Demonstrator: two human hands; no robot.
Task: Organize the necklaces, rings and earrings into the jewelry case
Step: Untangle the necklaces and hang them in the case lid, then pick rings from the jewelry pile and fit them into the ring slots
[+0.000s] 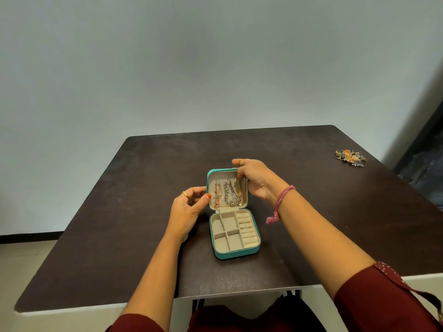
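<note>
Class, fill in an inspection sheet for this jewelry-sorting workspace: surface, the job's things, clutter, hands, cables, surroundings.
Surface: dark brown table, bare apart from the items below.
Job's things: teal jewelry case open at the centre, lid raised; necklaces hang inside the lid; base compartments and ring rolls look empty; a pile of loose jewelry lies near the far right edge.
Clutter: nothing seen.
Hands: left hand touches the lid's left edge, a ring on one finger; right hand holds the lid's upper right corner, fingertips at the rightmost necklace; pink thread band on the right wrist.
Cables: nothing seen.
Surroundings: plain pale wall; dark doorway or panel at right.
</note>
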